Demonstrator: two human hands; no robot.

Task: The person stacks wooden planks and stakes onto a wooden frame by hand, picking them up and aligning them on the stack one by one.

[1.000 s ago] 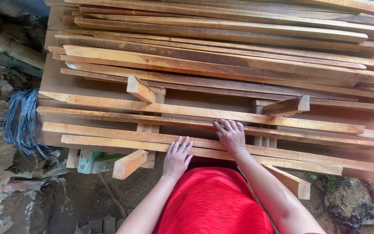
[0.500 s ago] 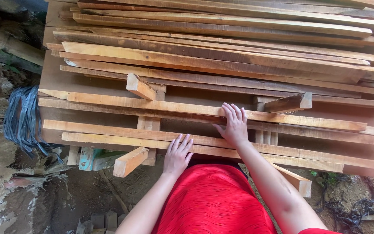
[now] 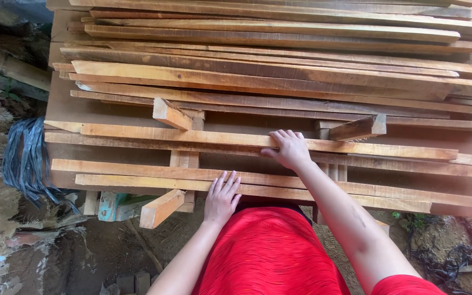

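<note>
Outdoors, dirt ground; table [image 3: 61, 109] stacked with planks. Right hand [image 3: 288, 148] now curled gripping plank [image 3: 192, 135], earlier flat; left hand [image 3: 222, 196] flat, open.

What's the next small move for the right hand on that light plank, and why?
Probably lift or slide that plank toward the body. The right hand has its fingers curled over the plank's far edge, thumb at the near edge, so it looks gripped. The left hand lies flat on the nearest planks, seemingly steadying the stack. The plank rests loose on top of others, so it should come free.
</note>
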